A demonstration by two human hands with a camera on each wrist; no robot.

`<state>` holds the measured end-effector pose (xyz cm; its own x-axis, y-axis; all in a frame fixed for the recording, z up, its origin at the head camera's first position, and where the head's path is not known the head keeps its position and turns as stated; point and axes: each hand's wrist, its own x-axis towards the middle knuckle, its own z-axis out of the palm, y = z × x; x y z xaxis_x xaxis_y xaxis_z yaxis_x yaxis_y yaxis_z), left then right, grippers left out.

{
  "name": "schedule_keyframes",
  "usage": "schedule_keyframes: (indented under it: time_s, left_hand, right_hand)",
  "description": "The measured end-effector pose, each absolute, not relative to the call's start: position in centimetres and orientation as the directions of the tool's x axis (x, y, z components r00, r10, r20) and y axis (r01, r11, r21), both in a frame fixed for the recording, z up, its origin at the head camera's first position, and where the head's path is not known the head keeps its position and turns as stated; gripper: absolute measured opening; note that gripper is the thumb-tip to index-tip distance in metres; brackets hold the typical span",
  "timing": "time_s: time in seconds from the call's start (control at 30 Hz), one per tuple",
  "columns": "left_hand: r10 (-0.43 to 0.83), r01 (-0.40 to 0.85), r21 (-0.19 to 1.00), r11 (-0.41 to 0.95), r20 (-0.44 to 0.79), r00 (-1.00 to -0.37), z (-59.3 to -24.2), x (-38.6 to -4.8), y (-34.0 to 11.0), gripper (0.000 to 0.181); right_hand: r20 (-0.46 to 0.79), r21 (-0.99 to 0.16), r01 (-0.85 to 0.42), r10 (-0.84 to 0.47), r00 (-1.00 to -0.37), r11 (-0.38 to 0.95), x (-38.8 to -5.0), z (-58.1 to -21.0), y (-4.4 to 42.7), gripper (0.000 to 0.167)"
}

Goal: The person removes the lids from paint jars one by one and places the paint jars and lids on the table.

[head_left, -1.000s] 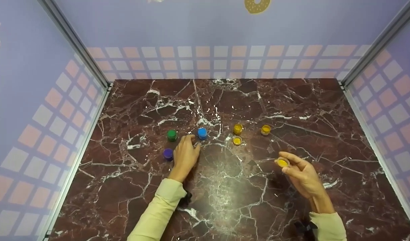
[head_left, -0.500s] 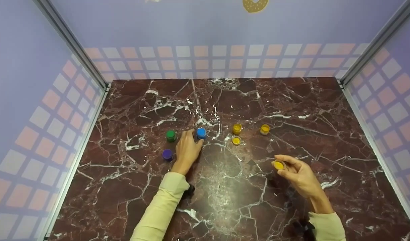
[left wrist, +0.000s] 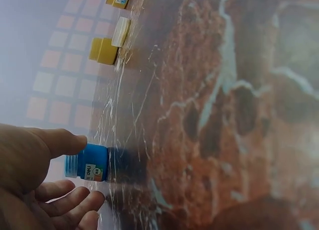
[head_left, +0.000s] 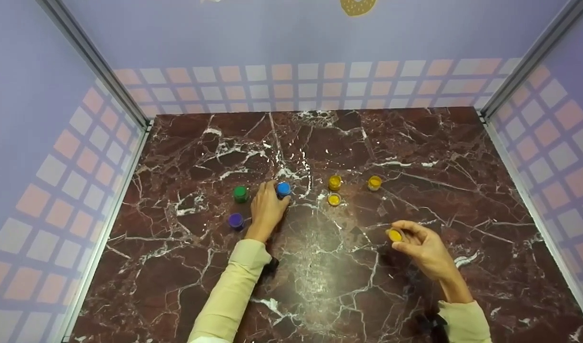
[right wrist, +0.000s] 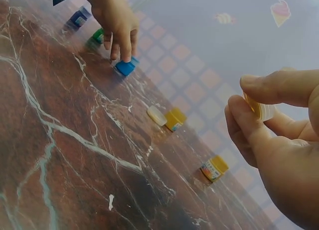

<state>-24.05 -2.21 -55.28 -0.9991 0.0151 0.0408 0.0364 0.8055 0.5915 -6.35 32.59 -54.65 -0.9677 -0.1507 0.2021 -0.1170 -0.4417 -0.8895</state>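
Straddling the blue jar point(head_left: 283, 189) with the left hand point(head_left: 266, 206), just left of centre in the head view: thumb against or very near one side, fingers around the other, but unable to tell from the pictures about a firm hold. Pinching a yellow lid point(head_left: 395, 235) in the right hand point(head_left: 426, 247), toward the right of the same frame, in a narrow grip raised off the table point(head_left: 320, 286). Could tip or skid the blue jar by pressing from the thumb side alone, without matching pressure opposite. Might also knock the green jar point(head_left: 240, 194) or the purple jar point(head_left: 236, 221), both near the left hand at left of centre, by swinging the knuckles or wrist outward. Could drop the yellow lid through too light a pinch on so shallow a rim. Readable only in the left wrist view, at lower left: the printed label point(left wrist: 94, 172) on the blue jar. No sight there of green or purple, both found at upper left in the right wrist view. At far right in that view: the lid's pale, see-through side point(right wrist: 267, 112); in the head view, instead, the round yellow face.
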Motion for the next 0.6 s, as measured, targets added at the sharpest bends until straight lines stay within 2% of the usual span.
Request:
schedule_keyframes:
  time_s: [0.27, 0.6]
  left_hand:
    - [0.007, 0.021, 0.592, 0.806, 0.026, -1.000, -55.4, -24.3, -2.1, 0.059]
    - [0.039, 0.068, 0.601, 0.796, 0.062, -0.997, -55.6, -24.8, -1.9, 0.050]
  right_hand:
    - [0.066, -0.974, -0.055, -0.040, -0.997, -0.222, -6.6, -54.3, 32.3, 0.049]
    - [0.000, -0.993, 0.003, 0.028, -1.000, 0.117, -7.8, -53.6, 32.1, 0.040]
